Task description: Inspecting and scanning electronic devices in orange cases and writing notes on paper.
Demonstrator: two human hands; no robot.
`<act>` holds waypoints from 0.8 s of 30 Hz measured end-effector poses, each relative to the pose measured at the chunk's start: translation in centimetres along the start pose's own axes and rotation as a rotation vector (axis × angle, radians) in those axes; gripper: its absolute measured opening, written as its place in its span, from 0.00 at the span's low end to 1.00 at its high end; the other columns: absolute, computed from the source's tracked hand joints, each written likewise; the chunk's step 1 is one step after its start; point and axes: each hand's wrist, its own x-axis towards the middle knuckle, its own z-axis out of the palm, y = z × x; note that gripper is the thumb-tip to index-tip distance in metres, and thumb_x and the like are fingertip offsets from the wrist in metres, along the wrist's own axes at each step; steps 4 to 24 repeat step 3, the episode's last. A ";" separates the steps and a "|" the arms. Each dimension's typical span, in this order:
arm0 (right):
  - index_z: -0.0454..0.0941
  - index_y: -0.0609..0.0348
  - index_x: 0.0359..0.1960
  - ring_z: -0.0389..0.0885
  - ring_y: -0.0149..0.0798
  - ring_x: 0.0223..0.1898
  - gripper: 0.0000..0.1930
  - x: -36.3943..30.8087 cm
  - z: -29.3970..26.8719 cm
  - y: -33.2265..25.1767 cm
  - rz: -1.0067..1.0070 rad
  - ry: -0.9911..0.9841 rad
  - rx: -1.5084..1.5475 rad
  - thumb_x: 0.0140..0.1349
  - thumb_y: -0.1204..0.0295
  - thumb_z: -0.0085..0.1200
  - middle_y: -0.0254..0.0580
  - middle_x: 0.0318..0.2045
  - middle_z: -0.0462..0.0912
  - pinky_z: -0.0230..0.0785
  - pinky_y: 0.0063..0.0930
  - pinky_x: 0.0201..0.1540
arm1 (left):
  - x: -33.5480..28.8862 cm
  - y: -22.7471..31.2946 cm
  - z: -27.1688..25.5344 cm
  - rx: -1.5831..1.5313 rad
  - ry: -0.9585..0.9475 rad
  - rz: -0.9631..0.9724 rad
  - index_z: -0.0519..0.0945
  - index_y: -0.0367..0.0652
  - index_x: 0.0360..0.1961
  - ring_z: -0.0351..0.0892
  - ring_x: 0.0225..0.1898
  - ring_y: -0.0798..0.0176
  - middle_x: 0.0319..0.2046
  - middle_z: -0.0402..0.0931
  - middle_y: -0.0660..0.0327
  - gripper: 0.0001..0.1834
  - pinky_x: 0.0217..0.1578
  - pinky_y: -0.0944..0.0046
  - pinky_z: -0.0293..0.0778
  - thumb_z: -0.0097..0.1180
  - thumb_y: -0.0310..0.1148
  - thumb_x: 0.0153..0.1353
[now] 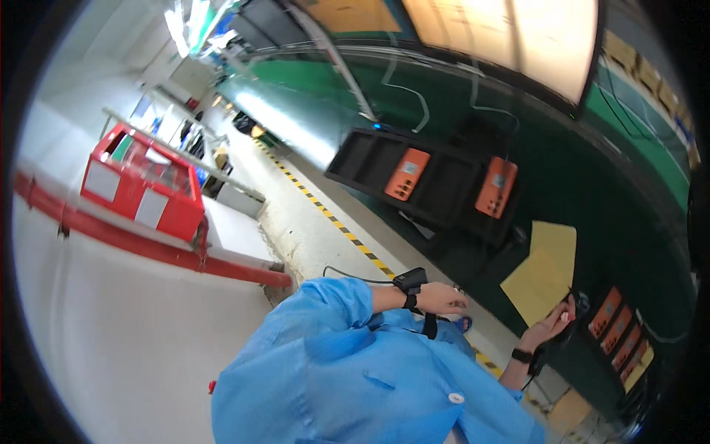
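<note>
My right hand [551, 325] is at the lower corner of a bent yellow sheet [543, 274] on the dark green bench. Its fingers are drawn together; what they hold, if anything, is too small to tell. A dark rounded object [582, 302] lies just beyond the fingertips. My left hand [442, 298] hovers before my body near the bench edge, back of the hand up, its fingers bent and partly hidden. Farther off, two orange panels with dark round holes, one orange panel [407, 175] and another orange panel [496, 187], lie in black trays [362, 159].
More orange panels [617, 329] stand in a row at the right. A lit panel [510, 37] rises behind the bench [458, 111], with cables hanging down. Yellow-black floor tape [325, 214] runs along the aisle. A red cabinet [140, 185] and red pipe [170, 255] are at left.
</note>
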 end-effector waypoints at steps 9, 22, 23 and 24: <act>0.69 0.58 0.57 0.66 0.40 0.63 0.15 -2.6 1.0 -2.2 0.262 -0.409 0.352 0.73 0.67 0.44 0.40 0.63 0.69 0.53 0.33 0.68 | -4.1 -3.7 -0.6 -0.202 -0.035 -0.253 0.76 0.49 0.53 0.82 0.44 0.50 0.44 0.81 0.51 0.21 0.45 0.52 0.76 0.51 0.48 0.66; 0.69 0.58 0.57 0.66 0.40 0.63 0.15 -2.6 1.0 -2.2 0.262 -0.409 0.352 0.73 0.67 0.44 0.40 0.63 0.69 0.53 0.33 0.68 | -4.1 -3.7 -0.6 -0.202 -0.035 -0.253 0.76 0.49 0.53 0.82 0.44 0.50 0.44 0.81 0.51 0.21 0.45 0.52 0.76 0.51 0.48 0.66; 0.69 0.58 0.57 0.66 0.40 0.63 0.15 -2.6 1.0 -2.2 0.262 -0.409 0.352 0.73 0.67 0.44 0.40 0.63 0.69 0.53 0.33 0.68 | -4.1 -3.7 -0.6 -0.202 -0.035 -0.253 0.76 0.49 0.53 0.82 0.44 0.50 0.44 0.81 0.51 0.21 0.45 0.52 0.76 0.51 0.48 0.66; 0.69 0.58 0.57 0.66 0.40 0.63 0.15 -2.6 1.0 -2.2 0.262 -0.409 0.352 0.73 0.67 0.44 0.40 0.63 0.69 0.53 0.33 0.68 | -4.1 -3.7 -0.6 -0.202 -0.035 -0.253 0.76 0.49 0.53 0.82 0.44 0.50 0.44 0.81 0.51 0.21 0.45 0.52 0.76 0.51 0.48 0.66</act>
